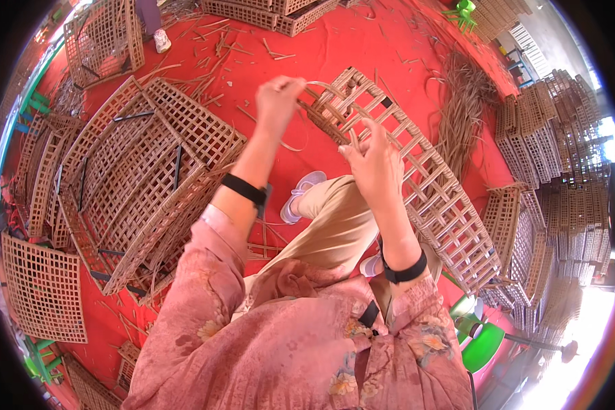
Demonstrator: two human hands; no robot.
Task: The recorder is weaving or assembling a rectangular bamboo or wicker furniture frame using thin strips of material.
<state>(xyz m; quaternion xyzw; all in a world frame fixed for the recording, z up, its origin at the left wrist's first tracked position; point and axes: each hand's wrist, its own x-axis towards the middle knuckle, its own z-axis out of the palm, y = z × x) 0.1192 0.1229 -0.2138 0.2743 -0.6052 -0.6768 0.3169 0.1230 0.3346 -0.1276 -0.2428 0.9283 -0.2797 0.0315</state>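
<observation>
Pink floral cloth of the person's shirt point(287, 342) filled the near foreground, with tan trousers point(331, 219) stretching out beyond it. Each forearm carried a plain black wristband point(244, 189); whether either bore lettering could not be told. One small dark patch point(387, 102) sat on the border of the woven lattice piece point(444, 179), too small for any marking to be read.

That piece lay at a slant before the person and toward their right, its near end beyond the right forearm. It was light brown, built of strips crossing into roughly square openings, with a thick wrapped border along its outer side.

The left hand point(278, 102), blurred, was raised just left of the far end, its fingertips bunched and pinching a pale strip point(326, 86) that arched toward the lattice. The right hand point(377, 164) was at the piece with fingers curled, thumb close to a strand; whether it gripped that strand could not be told.

Lattice trays point(143, 178) were stacked to the left, taller brown stacks point(570, 178) stood to the right, and a heap of loose strips point(465, 102) lay on the red floor covering point(362, 48).
</observation>
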